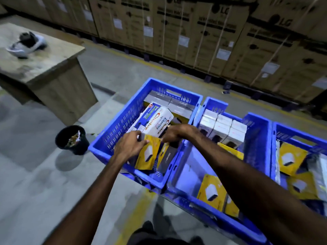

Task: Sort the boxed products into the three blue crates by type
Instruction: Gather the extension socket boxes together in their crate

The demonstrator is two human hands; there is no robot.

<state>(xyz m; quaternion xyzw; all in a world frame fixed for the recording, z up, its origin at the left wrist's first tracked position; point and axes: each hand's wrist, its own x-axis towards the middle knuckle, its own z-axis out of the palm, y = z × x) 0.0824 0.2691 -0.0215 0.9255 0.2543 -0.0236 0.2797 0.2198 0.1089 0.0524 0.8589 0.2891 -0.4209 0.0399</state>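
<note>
Three blue crates (113,138); left hand (130,146) grips one yellow box (147,156), right hand (174,134) pinches its top edge.

Wooden tabletop (58,55) at left carries a blurred white-and-black object (26,44). Black bucket (72,140) on grey floor (31,183). Stacked cardboard cartons (221,32) behind.
</note>
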